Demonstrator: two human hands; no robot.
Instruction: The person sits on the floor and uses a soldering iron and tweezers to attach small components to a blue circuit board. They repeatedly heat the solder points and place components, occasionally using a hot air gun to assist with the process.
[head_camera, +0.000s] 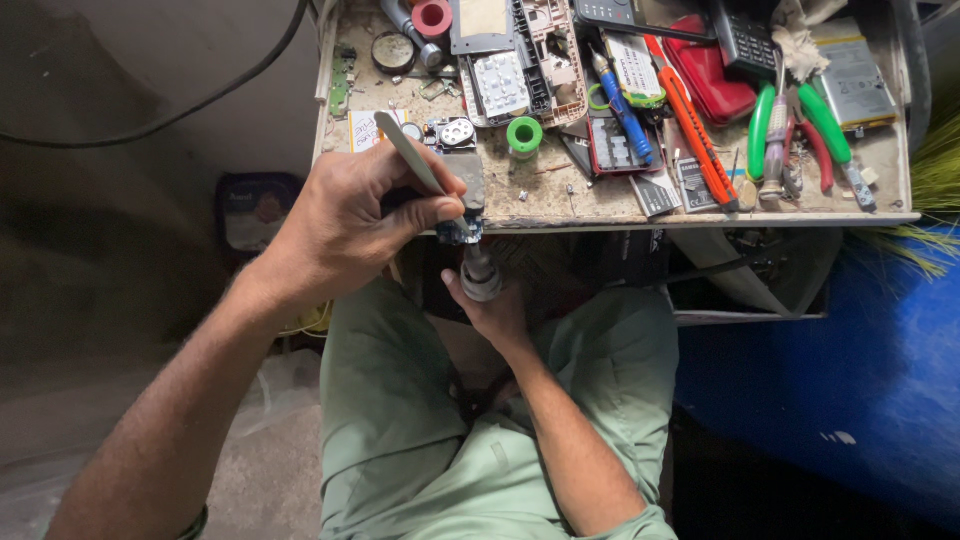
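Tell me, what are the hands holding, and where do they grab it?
The left hand pinches grey tweezers near their lower end. The right hand grips a round silvery tool from below; what it is cannot be told.

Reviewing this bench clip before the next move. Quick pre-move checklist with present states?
1. Left hand has a firm grip on the flat metal tool: ok, pinched between thumb and fingers.
2. Right hand holds the nozzle tool steady: ok, fingers wrapped below it.
3. Small circuit board supported at the table edge: cannot tell, partly hidden by the left hand.
4. Nozzle tip aimed at the board: ok, right under it.
5. Space around the board free: not ok, green solder spool and loose parts lie close.
6. Tool hot or powered: cannot tell.
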